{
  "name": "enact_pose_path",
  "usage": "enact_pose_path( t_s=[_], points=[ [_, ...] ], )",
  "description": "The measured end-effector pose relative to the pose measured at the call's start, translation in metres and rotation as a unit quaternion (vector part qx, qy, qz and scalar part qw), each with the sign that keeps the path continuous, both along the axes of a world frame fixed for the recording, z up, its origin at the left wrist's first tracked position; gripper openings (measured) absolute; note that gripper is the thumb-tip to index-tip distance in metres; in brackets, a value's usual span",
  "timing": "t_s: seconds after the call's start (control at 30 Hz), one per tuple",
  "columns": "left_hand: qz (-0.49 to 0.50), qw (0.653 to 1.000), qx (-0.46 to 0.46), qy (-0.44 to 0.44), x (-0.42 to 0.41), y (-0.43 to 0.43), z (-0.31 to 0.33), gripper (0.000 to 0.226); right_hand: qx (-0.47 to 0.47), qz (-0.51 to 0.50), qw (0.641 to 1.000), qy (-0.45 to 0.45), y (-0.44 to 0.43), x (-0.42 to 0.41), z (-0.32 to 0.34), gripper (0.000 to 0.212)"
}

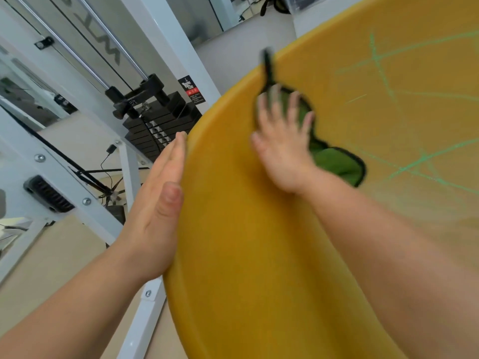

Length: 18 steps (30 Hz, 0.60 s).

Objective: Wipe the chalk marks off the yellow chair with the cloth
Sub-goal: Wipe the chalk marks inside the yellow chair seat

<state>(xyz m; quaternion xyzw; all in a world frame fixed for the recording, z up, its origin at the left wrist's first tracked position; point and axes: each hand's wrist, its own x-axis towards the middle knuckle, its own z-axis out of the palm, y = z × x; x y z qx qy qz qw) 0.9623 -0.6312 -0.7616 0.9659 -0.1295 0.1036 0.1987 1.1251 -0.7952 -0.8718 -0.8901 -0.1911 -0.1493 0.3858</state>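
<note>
- Filling most of the view, the yellow chair (246,255) presents a broad, curved plastic surface; its left part looks bare of marks
- Standing behind it on the left, a white-framed cable machine (166,29) with a black weight stack (155,128)
- The left hand (158,211) lies flat against the chair's outer edge, fingers straight and together, apparently steadying it
- The right hand (282,151), blurred, presses down on the cloth, its fingers (293,104) straight and spread apart, not curled round anything
- The green cloth (337,164), edged in black, lies bunched on the chair surface under and just right of that palm, a black loop trailing up towards the rim
- Thin green chalk marks (420,161) cross the chair to the right of the cloth, one cluster near it and another higher up near the top right
- Judged from this, the wiping step is under way with much left to clear; the next move calls for sliding the cloth right across the nearest lines under firm, flat pressure while the left hand braces the edge
</note>
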Motion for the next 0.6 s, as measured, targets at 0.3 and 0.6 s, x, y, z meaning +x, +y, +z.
enact_pose_path(
  t_s=[0.3, 0.6],
  points=[
    [0.034, 0.999, 0.033, -0.009, -0.001, -0.003, 0.001, 0.098, -0.125, 0.232, 0.964, 0.029, -0.051, -0.115, -0.073, 0.069],
    [0.070, 0.997, 0.019, -0.038, -0.025, -0.014, -0.010, 0.094, -0.084, 0.047, 0.969, 0.226, -0.044, -0.119, -0.065, 0.101]
  ],
)
